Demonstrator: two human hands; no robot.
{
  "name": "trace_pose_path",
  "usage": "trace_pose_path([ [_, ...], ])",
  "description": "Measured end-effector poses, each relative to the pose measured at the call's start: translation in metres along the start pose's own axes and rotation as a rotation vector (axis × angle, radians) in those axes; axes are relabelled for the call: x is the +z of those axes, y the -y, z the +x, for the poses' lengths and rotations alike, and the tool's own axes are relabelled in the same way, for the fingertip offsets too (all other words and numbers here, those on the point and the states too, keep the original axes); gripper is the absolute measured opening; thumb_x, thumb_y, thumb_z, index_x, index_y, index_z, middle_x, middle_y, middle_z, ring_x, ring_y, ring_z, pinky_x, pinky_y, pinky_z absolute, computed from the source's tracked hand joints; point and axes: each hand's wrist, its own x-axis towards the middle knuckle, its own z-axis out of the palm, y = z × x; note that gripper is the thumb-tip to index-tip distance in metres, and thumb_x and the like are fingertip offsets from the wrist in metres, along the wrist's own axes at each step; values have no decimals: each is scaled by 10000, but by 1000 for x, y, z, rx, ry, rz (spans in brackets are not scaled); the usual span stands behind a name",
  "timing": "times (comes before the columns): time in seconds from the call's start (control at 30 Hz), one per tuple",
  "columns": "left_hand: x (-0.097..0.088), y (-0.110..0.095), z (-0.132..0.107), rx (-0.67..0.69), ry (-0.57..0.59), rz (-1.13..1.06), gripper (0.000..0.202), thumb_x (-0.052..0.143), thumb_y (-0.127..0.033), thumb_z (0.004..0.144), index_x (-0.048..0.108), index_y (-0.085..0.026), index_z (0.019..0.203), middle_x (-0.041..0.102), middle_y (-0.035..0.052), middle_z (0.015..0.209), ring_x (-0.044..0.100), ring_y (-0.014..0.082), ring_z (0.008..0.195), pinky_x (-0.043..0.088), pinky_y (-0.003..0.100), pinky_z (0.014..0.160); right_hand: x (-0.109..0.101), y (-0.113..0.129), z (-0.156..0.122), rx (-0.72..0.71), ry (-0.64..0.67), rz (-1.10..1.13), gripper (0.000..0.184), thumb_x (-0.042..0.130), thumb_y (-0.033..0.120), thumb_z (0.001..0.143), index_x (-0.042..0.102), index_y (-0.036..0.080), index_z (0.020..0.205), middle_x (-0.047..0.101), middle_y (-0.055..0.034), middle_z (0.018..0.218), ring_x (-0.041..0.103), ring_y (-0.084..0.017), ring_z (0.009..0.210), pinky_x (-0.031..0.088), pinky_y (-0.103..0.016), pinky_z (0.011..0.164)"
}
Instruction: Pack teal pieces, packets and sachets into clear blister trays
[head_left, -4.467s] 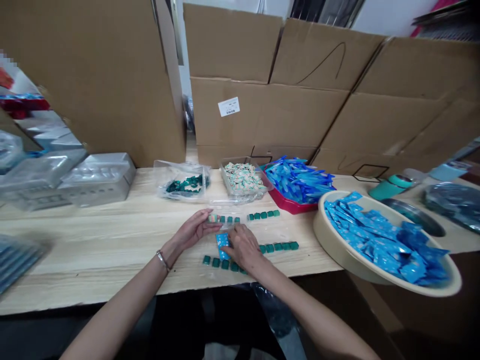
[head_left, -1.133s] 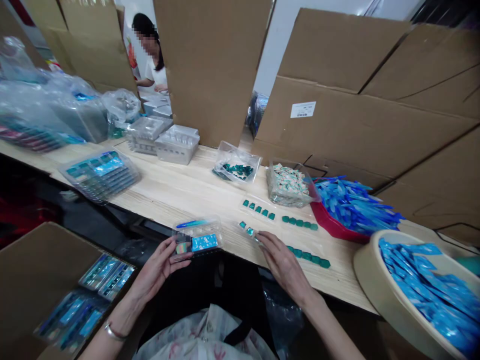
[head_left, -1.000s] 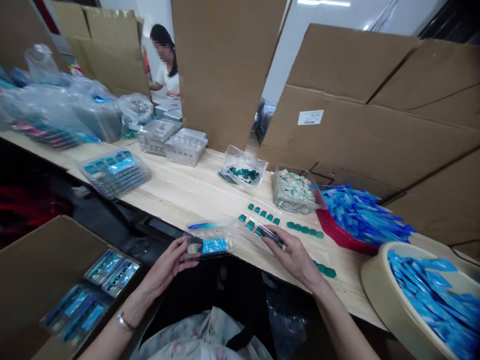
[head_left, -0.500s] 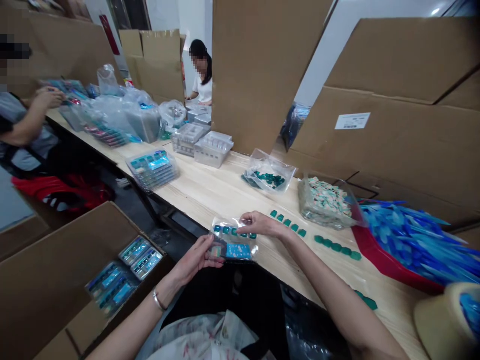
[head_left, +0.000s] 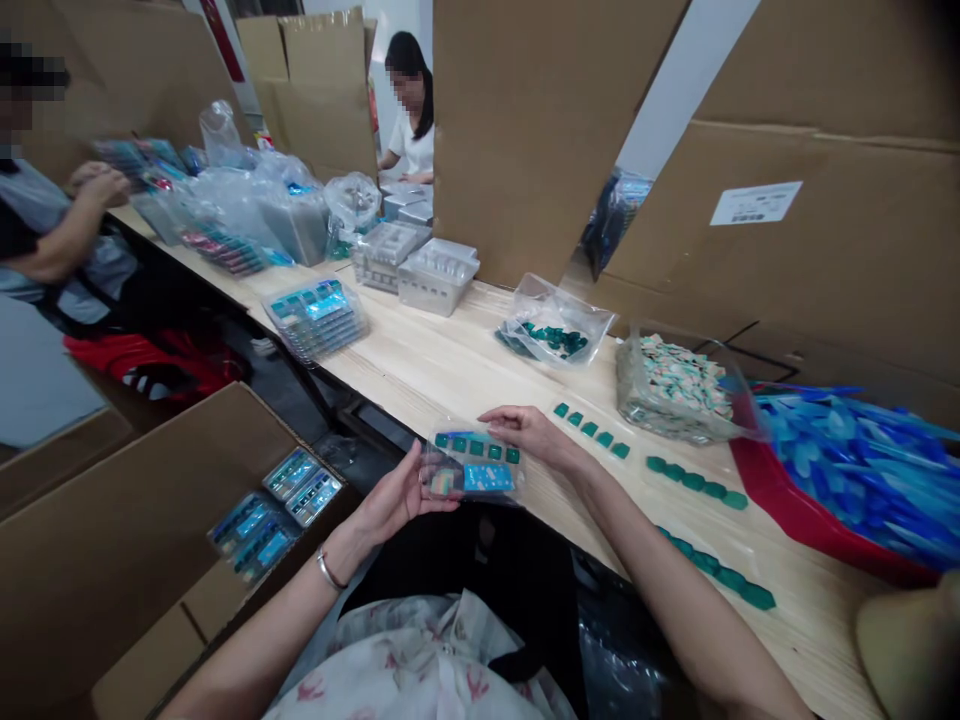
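Both hands hold a small clear plastic case (head_left: 471, 467) at the table's near edge. It shows a row of teal squares, a blue packet and an iridescent piece. My left hand (head_left: 397, 495) grips its near left side, thumb on top. My right hand (head_left: 531, 434) pinches its far right edge. Rows of loose teal squares (head_left: 590, 428) lie on the wooden table (head_left: 442, 365) just right of my right hand.
An open cardboard box (head_left: 120, 520) at lower left holds several filled cases (head_left: 276, 512). A stack of filled cases (head_left: 316, 316), clear trays (head_left: 437, 274), a bag of teal pieces (head_left: 553, 324), a tub of pale pieces (head_left: 679, 388) and a red bin of blue sticks (head_left: 847, 475) stand on the table. Two other people work further left.
My left hand lifted the case off the table towards the left. My right hand then came over and took hold of its far edge. The view swung left.
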Motion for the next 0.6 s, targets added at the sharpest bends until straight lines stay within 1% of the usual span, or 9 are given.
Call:
trace_pose_path([
  [0.07,-1,-1,-3,7,6,-30,526,416,-539,827,516,-107,1110,611,174,1073,636,285,917,446,471,887,-6,-4,1,77,1,166,388,641,373,708,638,147,1024,609,-22,766,500,-103,628,386,-219,566],
  [0.13,-1,0,-6,26,22,-26,451,484,-451,831,495,-119,1136,606,164,1091,625,287,951,422,471,923,-12,-8,2,103,-23,287,409,678,359,673,642,143,1018,608,-9,745,496,-89,614,380,-212,567],
  [0.17,-1,1,-8,37,28,-17,417,531,-380,825,479,-127,1152,602,158,1104,620,286,965,410,472,939,-16,-10,3,107,-36,327,419,693,355,657,644,143,1014,610,-5,744,498,-85,615,380,-212,571],
  [0.23,-1,3,-9,52,23,5,426,601,-243,792,448,-140,1176,603,148,1105,618,281,972,399,473,956,-20,-13,3,112,-52,373,433,710,351,638,645,145,1013,615,-2,748,504,-83,616,379,-213,574],
  [0.3,-1,5,-9,67,-11,34,450,635,-181,762,441,-143,1166,611,141,1080,628,272,951,414,470,944,-22,-14,2,115,-59,375,436,715,350,635,644,146,1014,617,0,749,501,-79,605,372,-214,565],
  [0.4,-1,10,-4,122,-89,93,439,662,-195,738,458,-154,1125,627,118,1015,651,247,879,468,451,881,-21,-13,-1,113,-55,338,435,703,357,652,637,139,1023,610,0,741,487,-75,587,363,-214,553],
  [0.5,1,14,-1,183,-155,118,449,662,-231,741,446,-172,1130,636,96,963,662,228,817,495,443,832,-19,-12,-3,103,-59,296,430,686,362,671,633,133,1031,603,-2,731,481,-76,585,363,-213,553],
  [0.6,4,14,-3,188,-153,73,403,600,-297,791,453,-163,1142,643,107,955,660,232,829,483,447,849,-16,-9,-5,104,-64,249,417,671,373,684,635,137,1026,608,-6,744,494,-85,605,378,-215,565],
])
